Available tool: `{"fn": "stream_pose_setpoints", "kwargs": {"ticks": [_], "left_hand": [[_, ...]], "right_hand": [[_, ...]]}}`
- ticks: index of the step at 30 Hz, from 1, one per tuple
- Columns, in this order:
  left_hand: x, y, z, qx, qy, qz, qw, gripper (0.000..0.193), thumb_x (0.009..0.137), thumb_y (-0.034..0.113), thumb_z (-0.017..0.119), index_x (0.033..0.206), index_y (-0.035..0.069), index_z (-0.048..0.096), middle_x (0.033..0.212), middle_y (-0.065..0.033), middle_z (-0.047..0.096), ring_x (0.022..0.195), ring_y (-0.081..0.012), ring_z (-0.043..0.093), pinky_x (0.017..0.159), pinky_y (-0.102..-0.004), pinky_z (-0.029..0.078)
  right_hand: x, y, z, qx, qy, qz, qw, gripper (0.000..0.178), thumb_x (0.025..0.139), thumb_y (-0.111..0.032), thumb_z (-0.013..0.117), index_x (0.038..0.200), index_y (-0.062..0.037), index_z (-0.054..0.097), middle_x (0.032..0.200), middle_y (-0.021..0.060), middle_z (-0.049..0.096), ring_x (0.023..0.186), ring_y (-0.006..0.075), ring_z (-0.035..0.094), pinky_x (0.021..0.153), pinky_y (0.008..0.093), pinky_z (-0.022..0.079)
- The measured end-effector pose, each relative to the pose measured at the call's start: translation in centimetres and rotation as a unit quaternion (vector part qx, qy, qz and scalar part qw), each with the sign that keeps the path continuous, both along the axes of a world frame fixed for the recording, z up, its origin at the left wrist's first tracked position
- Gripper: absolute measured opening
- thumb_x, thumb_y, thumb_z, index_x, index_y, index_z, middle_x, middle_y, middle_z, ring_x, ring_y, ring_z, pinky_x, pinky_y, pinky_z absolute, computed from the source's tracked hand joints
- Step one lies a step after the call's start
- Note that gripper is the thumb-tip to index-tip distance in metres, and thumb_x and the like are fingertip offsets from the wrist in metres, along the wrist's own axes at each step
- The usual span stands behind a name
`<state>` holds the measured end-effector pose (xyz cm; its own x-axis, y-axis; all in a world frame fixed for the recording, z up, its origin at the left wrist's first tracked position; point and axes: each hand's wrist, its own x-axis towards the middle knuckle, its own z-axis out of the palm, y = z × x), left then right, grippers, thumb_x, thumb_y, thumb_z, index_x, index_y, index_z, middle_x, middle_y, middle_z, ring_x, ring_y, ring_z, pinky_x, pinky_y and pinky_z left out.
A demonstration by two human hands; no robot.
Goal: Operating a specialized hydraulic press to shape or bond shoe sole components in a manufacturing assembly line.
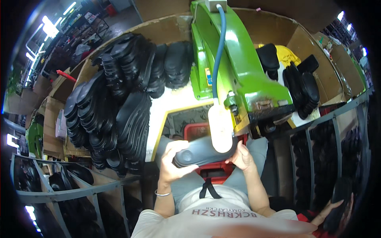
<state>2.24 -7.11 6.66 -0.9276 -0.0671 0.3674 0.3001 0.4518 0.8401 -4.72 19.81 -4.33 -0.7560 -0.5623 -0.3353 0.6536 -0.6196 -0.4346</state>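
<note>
A black shoe sole lies crosswise between my hands, above my lap and just below the green machine's head. My left hand is closed round its left end, with the thumb along the near edge. At the right end, my right hand grips the sole with bent fingers, partly hidden by it. A lit white lamp hangs in front of the sole and covers part of its right half. Beneath the sole, a red plastic crate shows between my legs.
Tall stacks of black soles stand on the white tabletop at left. More soles and a yellow cloth are at right. Cardboard walls enclose the table. Metal racks flank me. A co-worker's hand holds a sole at lower right.
</note>
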Motion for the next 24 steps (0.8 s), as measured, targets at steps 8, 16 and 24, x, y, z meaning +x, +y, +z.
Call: {"fn": "stream_pose_setpoints", "kwargs": {"ticks": [8,16,24], "left_hand": [[-1.0,10.8,-9.7,0.449,-0.168,-0.06,0.875,0.058,0.079,0.0,0.065,0.131,-0.002,0.04,0.116,-0.012,0.056,0.106,-0.0206,0.055,0.095,-0.0334,0.043],[-5.6,16.1,-3.3,0.364,-0.231,-0.122,0.894,0.02,0.082,0.01,0.069,0.097,-0.002,0.067,0.082,-0.0023,0.066,0.073,-0.0076,0.058,0.067,-0.0223,0.048],[-5.3,14.4,-4.2,0.283,-0.153,-0.006,0.947,0.006,0.082,0.005,0.065,0.083,-0.001,0.066,0.071,0.0013,0.062,0.062,-0.004,0.052,0.059,-0.0211,0.044]], "right_hand": [[8.1,6.2,-1.6,0.113,-0.014,-0.091,0.989,0.046,0.067,0.004,0.063,0.113,0.0005,0.055,0.103,0.0117,0.062,0.095,0.0256,0.061,0.075,0.041,0.052],[13.1,4.6,-1.3,0.008,-0.025,-0.173,0.985,0.054,0.077,-0.02,0.071,0.123,-0.0021,0.048,0.107,0.0148,0.058,0.089,0.0292,0.058,0.073,0.0425,0.046],[13.5,5.4,-2.1,0.005,0.016,-0.035,0.999,0.058,0.077,-0.014,0.07,0.128,-0.0019,0.045,0.111,0.0154,0.057,0.095,0.0314,0.057,0.079,0.0455,0.045]]}}
